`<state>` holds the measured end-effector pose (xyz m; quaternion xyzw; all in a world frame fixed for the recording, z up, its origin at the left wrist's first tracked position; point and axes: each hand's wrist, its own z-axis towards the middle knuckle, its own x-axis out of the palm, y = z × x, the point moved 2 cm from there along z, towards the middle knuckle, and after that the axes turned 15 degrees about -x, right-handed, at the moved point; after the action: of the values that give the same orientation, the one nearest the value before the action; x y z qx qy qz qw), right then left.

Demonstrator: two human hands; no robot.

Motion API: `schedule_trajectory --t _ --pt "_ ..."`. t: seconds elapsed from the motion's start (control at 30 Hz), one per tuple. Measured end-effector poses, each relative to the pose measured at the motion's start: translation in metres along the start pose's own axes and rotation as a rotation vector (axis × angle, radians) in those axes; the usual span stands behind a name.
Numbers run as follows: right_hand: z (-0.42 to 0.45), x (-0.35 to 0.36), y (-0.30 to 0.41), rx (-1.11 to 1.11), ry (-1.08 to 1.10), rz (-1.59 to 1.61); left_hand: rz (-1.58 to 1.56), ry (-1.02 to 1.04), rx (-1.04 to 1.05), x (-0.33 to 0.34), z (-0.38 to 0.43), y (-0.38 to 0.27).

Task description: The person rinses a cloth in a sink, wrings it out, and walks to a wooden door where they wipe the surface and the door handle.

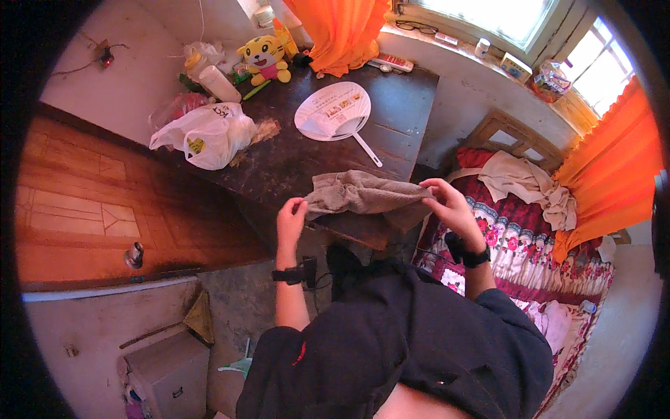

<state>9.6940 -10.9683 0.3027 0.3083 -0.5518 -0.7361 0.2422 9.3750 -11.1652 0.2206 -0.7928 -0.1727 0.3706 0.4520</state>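
A grey-brown cloth [361,193] is stretched between my two hands over the near edge of a dark wooden table [261,180]. My left hand [293,212] pinches its left end between thumb and fingers. The right end is gripped by my right hand [445,201]. Just beyond the cloth, a white plastic hand fan [335,107] lies on the table with its handle towards me. Part of the cloth hangs in folds. Both wrists wear black bands.
White plastic bag [214,133], a bottle [220,84] and a plush tiger [264,57] occupy the table's far left. An orange curtain [335,31] hangs behind. At right stands a bed with a floral cover [502,235]; at left, a wooden door [104,209].
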Motion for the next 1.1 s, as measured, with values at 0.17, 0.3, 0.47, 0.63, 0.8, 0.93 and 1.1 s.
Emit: schedule_trajectory --t 0.17,0.3,0.47,0.63,0.8,0.93,1.1 --pt "0.000 -0.019 0.049 -0.149 0.010 -0.075 -0.364 -0.044 -0.014 -0.045 -0.014 -0.007" --pt "0.021 -0.024 0.077 -0.322 0.057 -0.363 -0.201 -0.133 0.137 -0.072 -0.017 -0.025" --pt "0.058 -0.016 0.087 -0.454 0.057 -0.625 -0.019 -0.191 0.129 -0.087 0.006 -0.048" --pt "0.073 -0.014 0.108 -0.588 -0.189 -0.660 -0.209 -0.239 0.235 -0.111 -0.003 -0.108" --pt "0.041 -0.012 0.075 -0.486 -0.308 -0.484 -0.519 -0.104 0.249 -0.114 -0.028 -0.118" --pt "0.004 0.009 -0.007 -0.313 -0.175 -0.466 -0.301 0.009 0.028 -0.091 -0.012 -0.036" --pt "-0.043 0.033 -0.074 -0.047 -0.034 -0.420 -0.135 -0.016 -0.282 -0.053 -0.010 0.070"
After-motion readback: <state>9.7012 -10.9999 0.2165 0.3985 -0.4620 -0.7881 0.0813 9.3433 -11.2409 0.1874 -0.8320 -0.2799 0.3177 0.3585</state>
